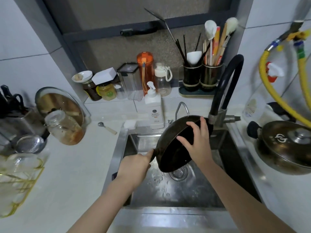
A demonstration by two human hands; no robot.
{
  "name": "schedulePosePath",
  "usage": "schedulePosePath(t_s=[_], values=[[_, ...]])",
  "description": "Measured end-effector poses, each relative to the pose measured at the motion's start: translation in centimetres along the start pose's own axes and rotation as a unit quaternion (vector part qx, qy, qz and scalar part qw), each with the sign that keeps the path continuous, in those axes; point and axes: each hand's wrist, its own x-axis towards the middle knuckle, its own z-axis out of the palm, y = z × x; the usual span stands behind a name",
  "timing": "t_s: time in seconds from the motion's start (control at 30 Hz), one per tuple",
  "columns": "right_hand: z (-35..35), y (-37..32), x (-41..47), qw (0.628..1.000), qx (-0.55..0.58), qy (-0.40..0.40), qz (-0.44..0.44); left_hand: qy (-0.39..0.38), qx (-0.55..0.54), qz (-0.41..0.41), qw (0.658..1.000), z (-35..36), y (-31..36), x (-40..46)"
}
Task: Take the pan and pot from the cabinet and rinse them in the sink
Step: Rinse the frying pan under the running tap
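Observation:
A dark frying pan [173,148] is tilted steeply over the steel sink [168,211], its inside facing me. My left hand [134,167] grips the pan's handle at the lower left. My right hand [196,143] lies spread inside the pan, fingers straight and pressed on its surface near the upper rim. Water runs off the pan's lower edge toward the drain [179,173]. A lidded metal pot [286,145] stands on the counter to the right of the sink.
A black flexible faucet [225,91] arches behind the sink, beside a soap pump bottle [154,108]. Jars, bottles and utensil holders line the back ledge. A glass jar [65,126], strainer, lid and knife block crowd the left counter. Yellow hoses hang at right.

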Motion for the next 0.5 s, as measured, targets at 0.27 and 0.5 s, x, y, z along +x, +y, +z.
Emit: schedulePosePath(t_s=[0.27, 0.5], values=[[-0.5, 1.0, -1.7, 1.0, -0.009, 0.012, 0.025, -0.002, 0.035, 0.021, 0.999, 0.3, 0.5, -0.2], [-1.9, 3.3, -0.2, 0.993, -0.028, -0.111, 0.025, -0.07, -0.158, 0.018, 0.985, 1.9, 2.3, 0.4]])
